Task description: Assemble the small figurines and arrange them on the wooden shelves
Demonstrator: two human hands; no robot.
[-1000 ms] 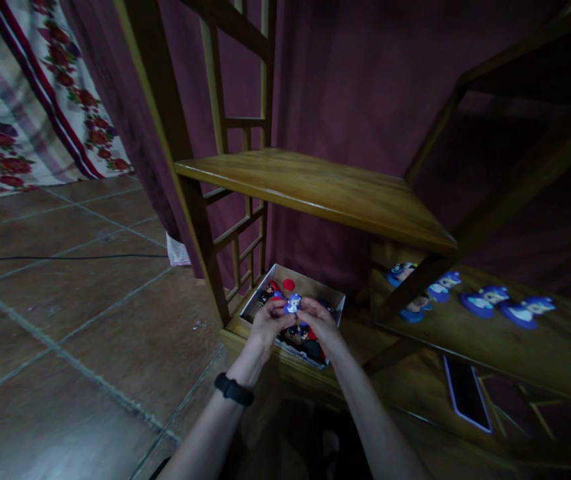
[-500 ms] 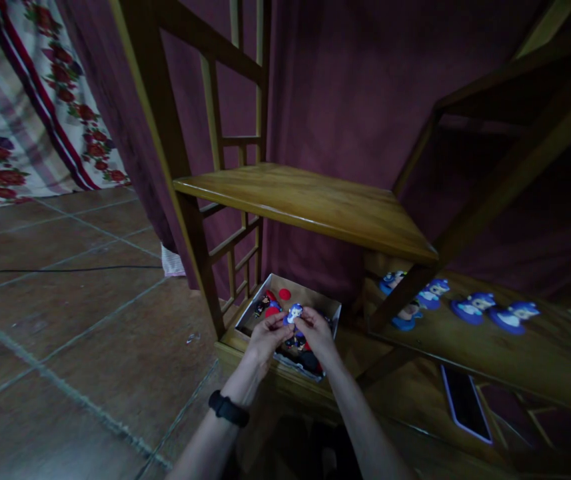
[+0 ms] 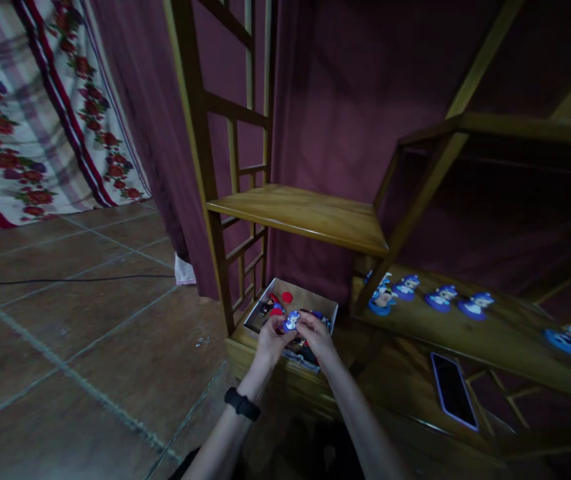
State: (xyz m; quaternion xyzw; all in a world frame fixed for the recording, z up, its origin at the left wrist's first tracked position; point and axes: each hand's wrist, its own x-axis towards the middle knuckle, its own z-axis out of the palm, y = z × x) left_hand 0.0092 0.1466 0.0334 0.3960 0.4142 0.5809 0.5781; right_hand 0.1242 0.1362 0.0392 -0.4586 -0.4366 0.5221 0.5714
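Grasped in the fingertips of both left hand (image 3: 271,341) and right hand (image 3: 316,333), just below frame centre — a small blue-and-white figurine (image 3: 292,321); behind and beneath, an open cardboard box (image 3: 312,299) containing red-and-black figurines (image 3: 268,307); at right of frame, spaced along a wooden shelf (image 3: 446,329), blue-based figurines (image 3: 442,298); lower right, lying flat — a smartphone (image 3: 454,390).

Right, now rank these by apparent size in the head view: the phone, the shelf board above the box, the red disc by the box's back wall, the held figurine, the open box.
Largest to smallest:
1. Shelf board
2. Open box
3. Phone
4. Held figurine, partly covered
5. Red disc
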